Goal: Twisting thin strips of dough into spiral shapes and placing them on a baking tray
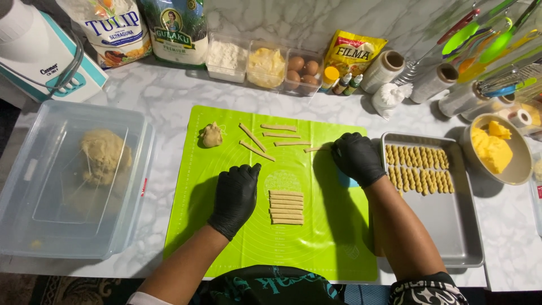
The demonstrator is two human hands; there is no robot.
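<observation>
While the left hand point(236, 195) lies flat on the green mat point(226, 237), fingers pressed together just left of the stacked dough strips point(286, 207), the right hand point(355, 157) pinches a far strip point(312, 149) — soft, breakable, probably best lifted by both ends

I saw both hands in black gloves, left hand point(236, 197) & right hand point(355, 158). Mat point(226, 237) was lime green; dough strips point(286, 207) pale tan. Counter point(164, 96) was white marble w/ grey veins. Baking tray point(451, 226) was grey metal, the bowl point(516, 169) beige w/ yellow contents, the tub point(34, 226) clear.
</observation>
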